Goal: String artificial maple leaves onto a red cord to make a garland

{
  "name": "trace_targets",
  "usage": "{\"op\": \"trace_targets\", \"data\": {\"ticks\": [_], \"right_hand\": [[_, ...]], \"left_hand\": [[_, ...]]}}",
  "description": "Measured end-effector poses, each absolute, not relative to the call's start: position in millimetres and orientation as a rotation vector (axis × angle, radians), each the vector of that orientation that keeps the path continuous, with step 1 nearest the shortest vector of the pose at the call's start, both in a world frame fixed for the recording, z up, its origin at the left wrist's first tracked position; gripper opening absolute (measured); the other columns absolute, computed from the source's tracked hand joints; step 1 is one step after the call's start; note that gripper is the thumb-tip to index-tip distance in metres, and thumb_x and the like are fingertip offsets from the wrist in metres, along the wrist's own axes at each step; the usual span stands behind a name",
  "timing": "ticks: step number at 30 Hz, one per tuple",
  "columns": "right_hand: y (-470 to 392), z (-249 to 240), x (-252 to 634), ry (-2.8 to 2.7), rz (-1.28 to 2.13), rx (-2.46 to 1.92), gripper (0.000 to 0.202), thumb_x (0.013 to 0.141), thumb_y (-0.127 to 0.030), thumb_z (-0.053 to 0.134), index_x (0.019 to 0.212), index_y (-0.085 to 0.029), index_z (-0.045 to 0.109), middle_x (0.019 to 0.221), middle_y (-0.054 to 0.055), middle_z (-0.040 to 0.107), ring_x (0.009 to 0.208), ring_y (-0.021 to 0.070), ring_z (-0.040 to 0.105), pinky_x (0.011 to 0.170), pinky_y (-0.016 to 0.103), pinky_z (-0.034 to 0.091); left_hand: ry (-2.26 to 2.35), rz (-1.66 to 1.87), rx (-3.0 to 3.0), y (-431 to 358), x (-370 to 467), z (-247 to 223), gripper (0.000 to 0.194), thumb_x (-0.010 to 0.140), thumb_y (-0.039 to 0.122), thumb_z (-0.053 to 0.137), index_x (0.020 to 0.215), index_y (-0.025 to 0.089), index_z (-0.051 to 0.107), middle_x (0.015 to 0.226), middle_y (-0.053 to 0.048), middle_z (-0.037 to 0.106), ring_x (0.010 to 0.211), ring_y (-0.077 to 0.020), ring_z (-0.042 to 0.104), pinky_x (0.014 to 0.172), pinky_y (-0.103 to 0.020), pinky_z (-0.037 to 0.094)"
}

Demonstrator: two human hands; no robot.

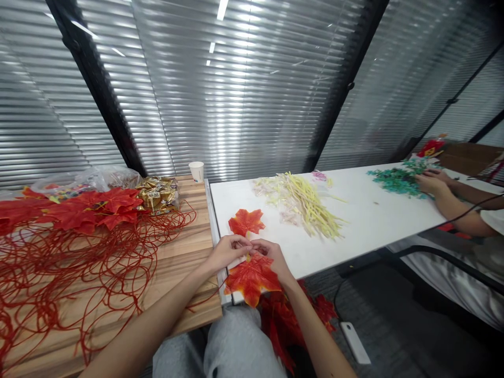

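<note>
My left hand [229, 252] and my right hand [271, 255] meet at the table's near edge, fingertips pinched together around a thin red cord [203, 301] at the stems of two artificial maple leaves. The smaller orange-red leaf [247, 222] lies just beyond my fingers on the white table. Below my hands, the larger red leaf [254, 279] with yellow edges hangs over the edge, partly beside my right palm. Fingers hide most of the stems and the knotting spot. From the leaves, the cord trails left toward the wooden table.
Tangled red cords [114, 262] and a pile of red leaves [94, 207] cover the wooden table [197, 247]. Gold packets [158, 195] and a paper cup [196, 171] stand behind. Yellow strips [311, 202] lie on the white table [378, 226]. A co-worker's hands [432, 181] touch green foliage [397, 179].
</note>
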State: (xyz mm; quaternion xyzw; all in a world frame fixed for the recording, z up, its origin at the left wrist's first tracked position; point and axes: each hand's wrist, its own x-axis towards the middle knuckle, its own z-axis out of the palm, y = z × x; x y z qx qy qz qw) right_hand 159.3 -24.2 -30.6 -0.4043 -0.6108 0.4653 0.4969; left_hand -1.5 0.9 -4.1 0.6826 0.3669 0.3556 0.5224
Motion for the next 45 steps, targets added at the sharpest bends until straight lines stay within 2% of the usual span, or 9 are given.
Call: {"op": "trace_targets", "data": {"ticks": [30,45], "right_hand": [[-26.4,-26.6,158.2,-1.499,1.105,-1.006,0.023,0.074,-0.033,0.059,0.086,-0.014,0.065,0.069,0.003,0.060,0.061,0.0135,0.053,0.057,0.023,0.042],[-27.1,-25.3,158.2,-1.496,1.110,-0.998,0.021,0.074,-0.031,0.059,0.085,-0.014,0.066,0.069,0.003,0.060,0.062,0.0138,0.054,0.058,0.024,0.042]], "left_hand": [[0.848,0.838,1.654,2.5,-1.5,-8.0,0.018,0.073,0.028,0.061,0.081,0.012,0.064,0.076,-0.005,0.065,0.072,-0.0140,0.058,0.067,-0.023,0.043],[0.852,0.831,1.647,2.3,-1.2,-7.6,0.018,0.072,0.027,0.061,0.080,0.011,0.063,0.074,-0.004,0.064,0.068,-0.0127,0.056,0.062,-0.021,0.042]]}}
